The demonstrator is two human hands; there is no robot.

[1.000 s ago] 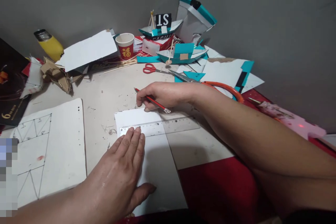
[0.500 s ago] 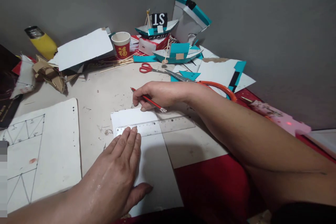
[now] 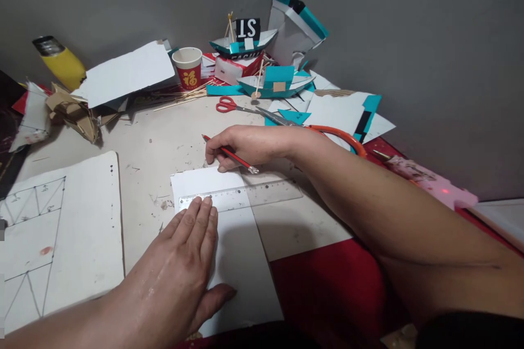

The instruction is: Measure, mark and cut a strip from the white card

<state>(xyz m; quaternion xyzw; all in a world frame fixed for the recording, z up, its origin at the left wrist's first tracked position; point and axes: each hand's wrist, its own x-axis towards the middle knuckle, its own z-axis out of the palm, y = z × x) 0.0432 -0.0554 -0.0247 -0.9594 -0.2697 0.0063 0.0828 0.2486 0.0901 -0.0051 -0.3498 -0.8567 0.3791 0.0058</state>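
Note:
A clear ruler [image 3: 254, 194] lies across a white sheet [image 3: 241, 262] and sticks out past its right edge. My left hand [image 3: 184, 256] rests flat on the sheet, fingertips on the ruler's left part and thumb spread to the right. Above the ruler, my right hand [image 3: 237, 147] holds a red pencil [image 3: 241, 160], its dark point facing up-left, away from the paper. The fingers of that hand touch down near the sheet's top edge. To the left is a white board [image 3: 90, 218] with drawn lines and triangles.
Behind my hands are red scissors [image 3: 226, 104], larger orange-handled scissors [image 3: 339, 133], two model boats [image 3: 278, 84], a paper cup [image 3: 188, 68] and thin sticks [image 3: 180, 98]. A yellow bottle [image 3: 65, 68] and cardboard scraps [image 3: 73, 112] stand at the back left.
The whole view has shifted slightly, with things appearing a little farther left. Both hands, the pencil and the ruler keep their places on the table.

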